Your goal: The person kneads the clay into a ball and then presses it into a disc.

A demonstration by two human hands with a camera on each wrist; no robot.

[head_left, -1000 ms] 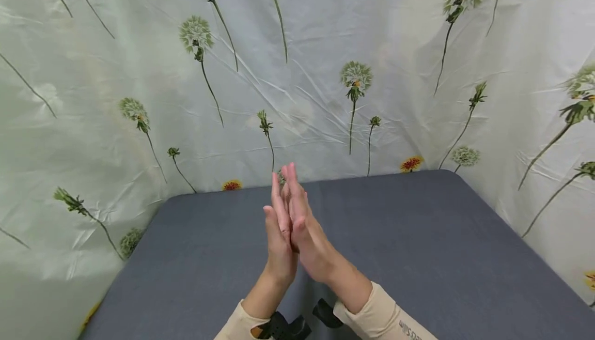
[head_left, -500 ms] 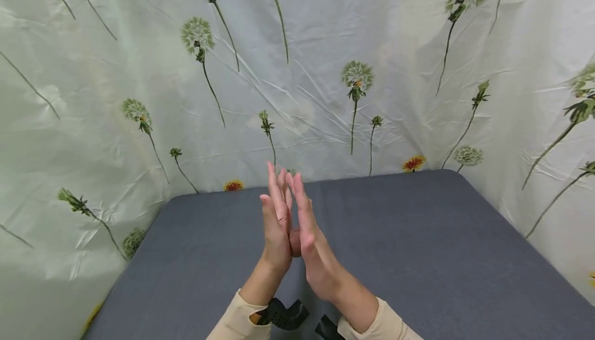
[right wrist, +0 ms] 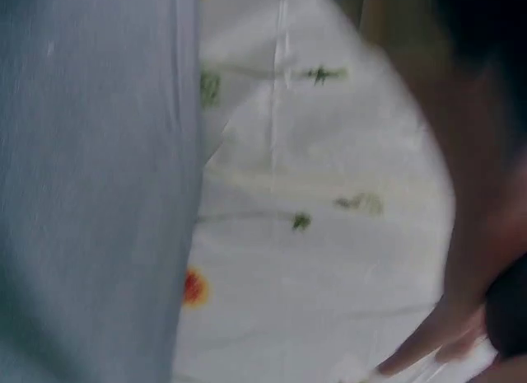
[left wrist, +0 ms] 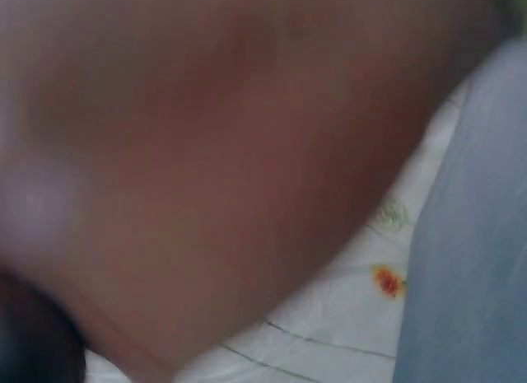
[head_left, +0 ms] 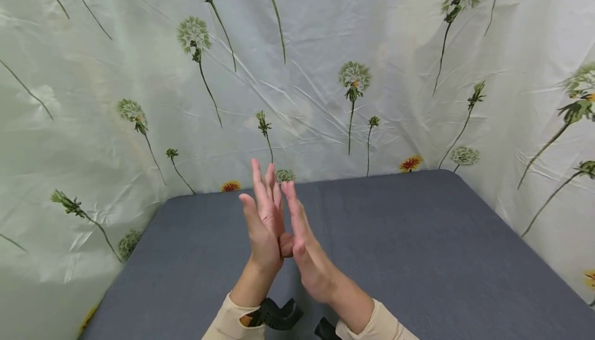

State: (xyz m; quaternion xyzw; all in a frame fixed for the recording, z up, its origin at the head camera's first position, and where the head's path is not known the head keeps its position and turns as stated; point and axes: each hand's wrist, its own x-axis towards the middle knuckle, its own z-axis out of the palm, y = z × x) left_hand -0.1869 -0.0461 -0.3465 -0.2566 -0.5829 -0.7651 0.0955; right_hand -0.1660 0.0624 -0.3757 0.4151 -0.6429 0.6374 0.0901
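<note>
A small, reddish-brown round lump (head_left: 286,245), like a ball of modelling clay, sits between the two palms in the head view. My left hand (head_left: 266,221) is raised with its fingers straight, and its palm touches the lump from the left. On the other side, my right hand (head_left: 309,252) leans toward it with straight fingers and also touches the lump. The fingertips of the two hands stand apart. Blurred skin of the left hand (left wrist: 206,169) fills most of the left wrist view. Part of a hand (right wrist: 473,193) shows blurred at the right of the right wrist view; the lump is hidden there.
Under the hands lies a dark grey-blue table surface (head_left: 418,247). A pale curtain (head_left: 307,87) printed with dandelions and flowers hangs behind and around it. Black wrist straps (head_left: 281,314) show at the cuffs of the cream sleeves (head_left: 237,319).
The palms were pressed together with the lump hidden; they have since parted, baring it. My left hand has shifted left and up, and my right hand slid back toward the body, then slightly left.
</note>
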